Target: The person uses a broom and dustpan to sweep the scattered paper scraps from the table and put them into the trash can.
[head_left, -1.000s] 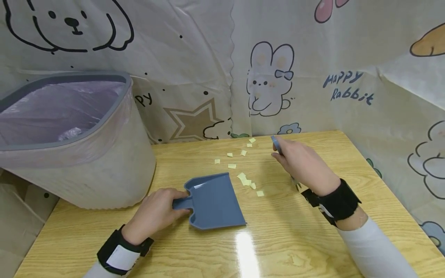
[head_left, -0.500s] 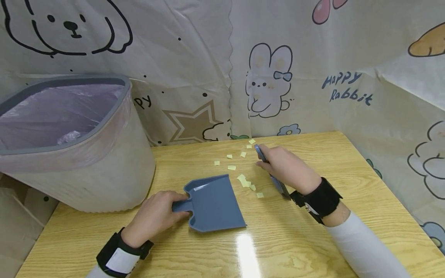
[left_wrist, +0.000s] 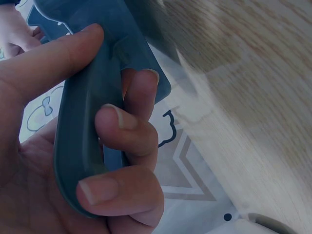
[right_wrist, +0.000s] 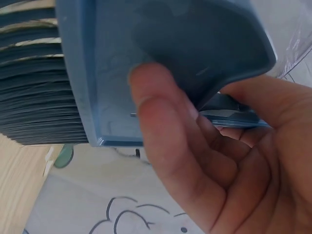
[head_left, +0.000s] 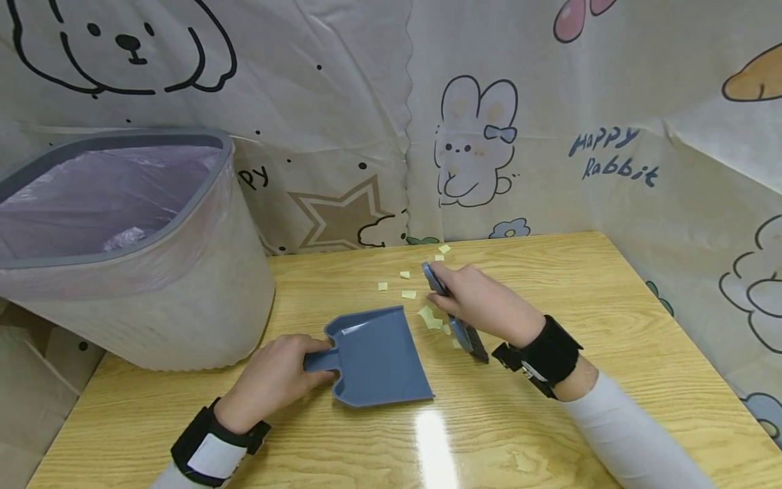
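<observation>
A blue-grey dustpan [head_left: 381,356] lies on the wooden table, its wide edge facing right. My left hand [head_left: 277,373] grips its handle [left_wrist: 85,131], fingers curled round it in the left wrist view. In my right hand [head_left: 489,302] is a blue-grey hand brush [head_left: 461,333] with dark bristles [right_wrist: 41,92]; the fingers curl over its back and handle. Several small yellow paper scraps [head_left: 430,318] lie between brush and dustpan, with others, such as one scrap [head_left: 408,295], farther back. The right hand and brush cover part of the scraps.
A large pale bin [head_left: 244,299] with a grey rim and a purplish liner stands at the left on the table. Cloth [head_left: 342,88] printed with cartoon animals hangs along the back and right side. The wooden tabletop [head_left: 342,448] extends toward the front.
My right hand has moved left with the brush, from the right of the scraps to right beside them. The left hand and the dustpan stay in place.
</observation>
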The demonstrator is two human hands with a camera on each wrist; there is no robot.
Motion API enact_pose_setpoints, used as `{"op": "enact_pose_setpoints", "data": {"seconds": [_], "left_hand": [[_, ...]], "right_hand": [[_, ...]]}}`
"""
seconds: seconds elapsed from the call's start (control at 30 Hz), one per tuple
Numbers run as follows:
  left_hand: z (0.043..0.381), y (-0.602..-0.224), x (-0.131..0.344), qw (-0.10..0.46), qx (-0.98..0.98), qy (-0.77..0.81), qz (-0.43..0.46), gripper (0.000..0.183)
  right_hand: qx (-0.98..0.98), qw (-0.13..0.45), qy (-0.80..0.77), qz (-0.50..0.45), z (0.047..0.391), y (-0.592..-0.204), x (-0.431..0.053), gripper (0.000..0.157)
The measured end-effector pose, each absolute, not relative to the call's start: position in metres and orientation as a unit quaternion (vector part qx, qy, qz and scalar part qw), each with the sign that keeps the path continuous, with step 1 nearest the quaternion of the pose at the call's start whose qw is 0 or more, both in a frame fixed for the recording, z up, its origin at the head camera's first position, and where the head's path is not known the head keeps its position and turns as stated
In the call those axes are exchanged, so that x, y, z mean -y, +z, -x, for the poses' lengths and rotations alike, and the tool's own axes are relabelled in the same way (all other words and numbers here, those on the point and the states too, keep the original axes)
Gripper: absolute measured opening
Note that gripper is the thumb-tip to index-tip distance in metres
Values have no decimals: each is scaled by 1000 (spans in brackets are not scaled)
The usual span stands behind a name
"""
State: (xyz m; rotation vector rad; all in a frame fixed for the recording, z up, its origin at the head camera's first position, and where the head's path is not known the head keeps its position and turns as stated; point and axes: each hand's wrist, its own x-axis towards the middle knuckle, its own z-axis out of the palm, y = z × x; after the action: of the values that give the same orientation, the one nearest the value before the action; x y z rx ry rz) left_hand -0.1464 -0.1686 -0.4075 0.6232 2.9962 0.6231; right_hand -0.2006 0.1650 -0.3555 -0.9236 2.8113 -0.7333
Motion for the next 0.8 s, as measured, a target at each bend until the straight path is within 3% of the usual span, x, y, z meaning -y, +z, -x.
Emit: {"op": "enact_pose_setpoints", "data": {"seconds": [0.8], "left_hand": [[147,-408,167,15,-962,196,-190,39]], "right_hand": [[-864,103,-358,339,192,-353,-142,5]]}}
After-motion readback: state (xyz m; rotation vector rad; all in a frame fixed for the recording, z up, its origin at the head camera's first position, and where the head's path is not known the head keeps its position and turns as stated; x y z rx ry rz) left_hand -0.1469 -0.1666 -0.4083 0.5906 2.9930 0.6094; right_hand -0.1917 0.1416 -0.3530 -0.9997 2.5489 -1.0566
